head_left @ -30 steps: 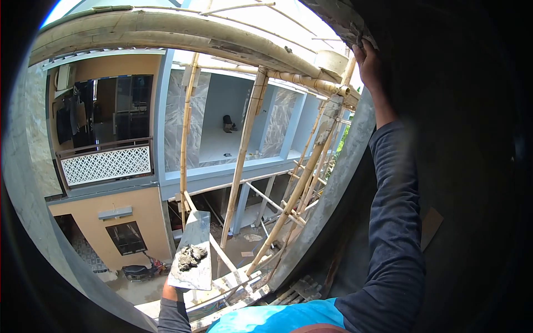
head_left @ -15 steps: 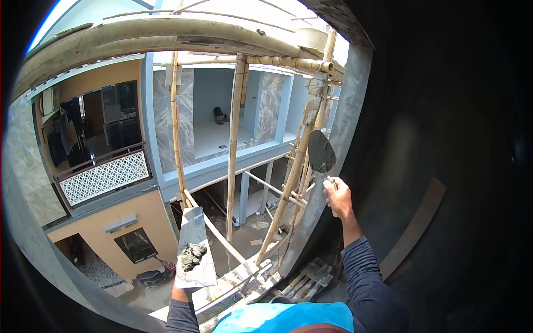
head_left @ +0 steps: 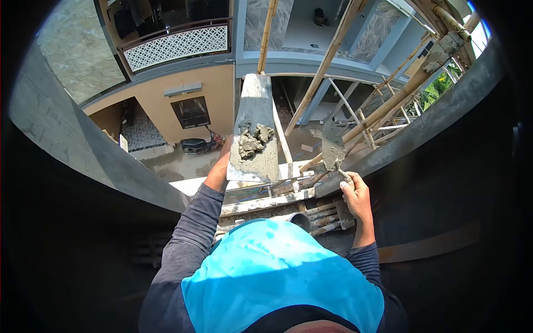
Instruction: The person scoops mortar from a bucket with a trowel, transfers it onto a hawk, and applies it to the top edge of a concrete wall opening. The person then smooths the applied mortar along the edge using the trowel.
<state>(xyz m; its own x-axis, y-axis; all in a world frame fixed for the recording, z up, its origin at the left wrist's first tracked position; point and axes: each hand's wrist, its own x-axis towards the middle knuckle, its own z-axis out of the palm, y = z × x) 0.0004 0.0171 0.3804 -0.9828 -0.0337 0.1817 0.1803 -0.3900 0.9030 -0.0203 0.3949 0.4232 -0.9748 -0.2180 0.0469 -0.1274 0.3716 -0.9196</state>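
My left hand [head_left: 221,166] holds up a long, flat mortar board [head_left: 256,100] from below, and its fingers are hidden behind the board. Two lumps of wet grey mortar [head_left: 251,144] lie on the lower half of the board, with a thin smear around them. To the right, my right hand [head_left: 358,194] is closed around the handle of a pointing trowel [head_left: 333,139]. The trowel's blade points up and away from me, with some mortar stuck near its heel. A gap separates the blade from the board.
Bamboo scaffold poles [head_left: 322,66] rise beyond my hands. A grey plastered wall edge [head_left: 400,141] curves along the right, another [head_left: 72,139] along the left. Far below stands a motorcycle [head_left: 201,144]. Near my body are a white ledge [head_left: 266,202] and a pipe end [head_left: 301,221].
My view has tilted down and turned left. The trowel has come down from beside the right wall edge, nearer to the board. Both hands still hold their tools.
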